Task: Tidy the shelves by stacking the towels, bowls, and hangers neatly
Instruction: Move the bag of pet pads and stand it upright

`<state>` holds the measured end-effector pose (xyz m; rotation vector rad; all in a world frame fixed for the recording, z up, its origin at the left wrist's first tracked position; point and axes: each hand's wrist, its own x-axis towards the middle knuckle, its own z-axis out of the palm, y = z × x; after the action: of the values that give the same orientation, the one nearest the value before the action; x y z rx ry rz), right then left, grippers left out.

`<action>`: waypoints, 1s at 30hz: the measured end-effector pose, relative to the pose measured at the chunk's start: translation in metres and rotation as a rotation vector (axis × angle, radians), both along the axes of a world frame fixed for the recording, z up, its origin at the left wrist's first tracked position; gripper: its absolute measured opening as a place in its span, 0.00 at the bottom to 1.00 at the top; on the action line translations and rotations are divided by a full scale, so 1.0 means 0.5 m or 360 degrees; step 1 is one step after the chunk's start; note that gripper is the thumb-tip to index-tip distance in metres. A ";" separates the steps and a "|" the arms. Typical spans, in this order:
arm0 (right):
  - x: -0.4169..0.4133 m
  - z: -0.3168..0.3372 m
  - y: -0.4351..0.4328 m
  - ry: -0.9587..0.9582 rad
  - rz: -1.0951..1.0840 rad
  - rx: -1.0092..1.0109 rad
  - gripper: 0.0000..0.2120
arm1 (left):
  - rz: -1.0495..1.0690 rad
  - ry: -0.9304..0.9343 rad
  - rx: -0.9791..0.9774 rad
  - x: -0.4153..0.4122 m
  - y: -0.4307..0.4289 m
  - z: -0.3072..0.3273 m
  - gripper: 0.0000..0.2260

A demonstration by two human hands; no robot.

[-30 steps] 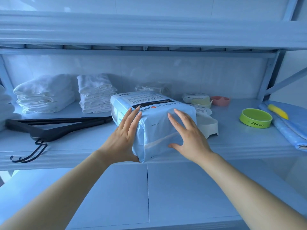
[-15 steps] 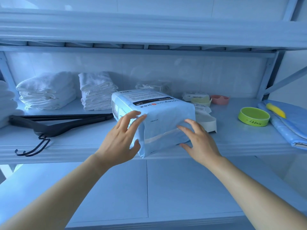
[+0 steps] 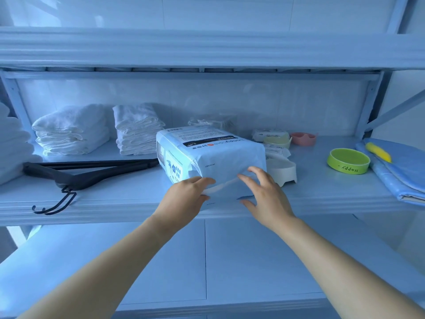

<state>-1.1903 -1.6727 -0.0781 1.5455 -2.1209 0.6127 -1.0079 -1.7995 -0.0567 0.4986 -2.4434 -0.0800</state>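
While both the left hand [image 3: 184, 199] and right hand [image 3: 266, 196] rest half-open on the pale blue plastic-wrapped pack [image 3: 211, 157], gripping nothing firmly, pushing it toward 2 o'clock could knock the white plastic bowl [image 3: 284, 172] touching it.

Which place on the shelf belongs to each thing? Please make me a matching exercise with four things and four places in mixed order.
Things:
1. green bowl
2. black hangers
3. pink bowl
4. blue plastic-wrapped pack

Places:
A. left front part, hooks over the shelf edge
B. middle, under both hands
C. right part, beside the folded blue cloth
D. back, behind the yellow bowl

Pairs: 1-C, 2-A, 3-D, 4-B
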 end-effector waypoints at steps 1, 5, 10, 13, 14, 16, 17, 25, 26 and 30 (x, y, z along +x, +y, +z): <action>0.003 0.005 0.003 -0.0003 0.0004 -0.0015 0.28 | -0.0007 -0.0003 0.0001 0.002 0.001 0.004 0.15; 0.015 0.029 0.015 -0.0004 0.0019 -0.0067 0.28 | -0.0033 0.0064 -0.0049 0.013 0.008 0.027 0.13; 0.031 0.048 0.026 -0.0019 0.0065 -0.0105 0.29 | -0.0097 0.0284 -0.0166 0.023 0.027 0.090 0.11; 0.036 0.062 0.029 -0.0029 0.0071 -0.0164 0.32 | -0.0115 0.0442 -0.0167 0.024 0.035 0.139 0.09; 0.037 0.069 0.029 -0.0022 0.0066 -0.0184 0.32 | -0.0116 0.0483 -0.0155 0.024 0.037 0.156 0.08; 0.042 0.083 0.025 0.0006 0.0052 -0.0217 0.33 | -0.0116 0.0552 -0.0160 0.026 0.039 0.186 0.07; 0.046 0.091 0.021 0.0012 0.0046 -0.0240 0.33 | -0.0111 0.0584 -0.0160 0.026 0.038 0.200 0.07; 0.082 0.170 -0.013 0.0117 0.0192 -0.0589 0.32 | -0.0014 0.0864 -0.0016 0.059 0.020 0.300 0.10; 0.087 0.179 -0.020 0.0143 0.0211 -0.0633 0.30 | -0.0004 0.0915 0.0017 0.065 0.015 0.312 0.12; 0.103 0.209 -0.059 0.0161 0.0242 -0.0664 0.26 | 0.0024 0.1015 0.0125 0.088 -0.018 0.344 0.11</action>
<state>-1.1388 -1.7022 0.0263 1.4694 -1.6774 0.9399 -0.9640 -1.8086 0.1154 0.4419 -1.8169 -0.2839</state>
